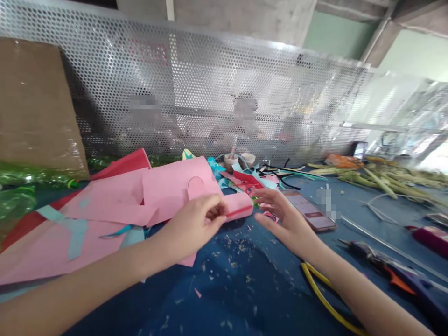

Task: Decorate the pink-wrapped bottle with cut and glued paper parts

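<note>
A small roll of pink paper (241, 205) with a red strip along its side lies low over the blue table. My left hand (201, 212) is closed around its left end, thumb and fingertips curled together; the part inside the hand is hidden. Just off the roll's right end, my right hand (280, 214) is open, fingers spread, holding nothing. Behind and left of the left hand are flat sheets of pink paper (171, 186), with red paper (122, 164) beneath and light blue strips (75, 233) on top.
A phone (310, 210) lies beyond my right hand. A glue gun (388, 266) and yellow cord (317, 291) are at the right. Coloured scraps (247, 179) pile up behind, near small cups (231, 161). A perforated metal panel (210, 79) and cardboard (35, 102) stand at the back.
</note>
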### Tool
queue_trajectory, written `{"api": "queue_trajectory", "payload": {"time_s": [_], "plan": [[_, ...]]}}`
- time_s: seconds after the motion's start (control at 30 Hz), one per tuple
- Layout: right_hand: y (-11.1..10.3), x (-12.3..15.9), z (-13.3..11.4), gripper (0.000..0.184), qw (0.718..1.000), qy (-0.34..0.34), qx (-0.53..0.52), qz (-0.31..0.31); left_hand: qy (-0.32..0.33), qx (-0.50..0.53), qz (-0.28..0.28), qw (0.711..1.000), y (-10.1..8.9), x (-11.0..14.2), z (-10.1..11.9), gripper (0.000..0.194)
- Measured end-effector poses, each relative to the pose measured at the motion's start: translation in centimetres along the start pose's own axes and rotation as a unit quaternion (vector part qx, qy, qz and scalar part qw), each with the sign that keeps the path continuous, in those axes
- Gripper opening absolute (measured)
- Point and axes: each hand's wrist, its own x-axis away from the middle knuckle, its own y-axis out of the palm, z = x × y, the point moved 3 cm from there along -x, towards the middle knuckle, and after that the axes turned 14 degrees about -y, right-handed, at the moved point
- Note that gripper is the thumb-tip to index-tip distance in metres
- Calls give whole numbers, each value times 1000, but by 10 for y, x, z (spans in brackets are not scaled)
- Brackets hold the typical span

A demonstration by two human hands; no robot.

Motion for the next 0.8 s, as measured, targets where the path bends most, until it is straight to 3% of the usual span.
{"api": "queue_trajectory", "payload": {"time_s": [0.07,0.2,0.27,0.37,0.4,0.53,0.67,0.8], "plan": [[13,2,-17,35,998,-22,-22,-59,2,-11,-25,1000,10,8,1,8],[25,7,-27,4,991,-20,39,-127,-4,-17,-56,998,12,14,0,5],[23,7,-25,4,989,-20,66,-130,-19,-57,2,998,0,9,-5,15],[19,6,-20,5,987,-8,88,-131,-66,-168,141,973,-28,-5,-23,34],[18,6,-18,5,987,-3,92,-134,-87,-200,150,964,-35,-10,-31,42],[20,8,-14,5,984,8,91,-155,-201,-225,57,951,-46,-23,-63,51],[22,10,-12,9,983,14,79,-165,-188,-178,-10,966,-37,-21,-67,50],[23,10,-12,7,982,14,83,-169,-171,-153,-3,973,-26,-20,-58,49]]}}
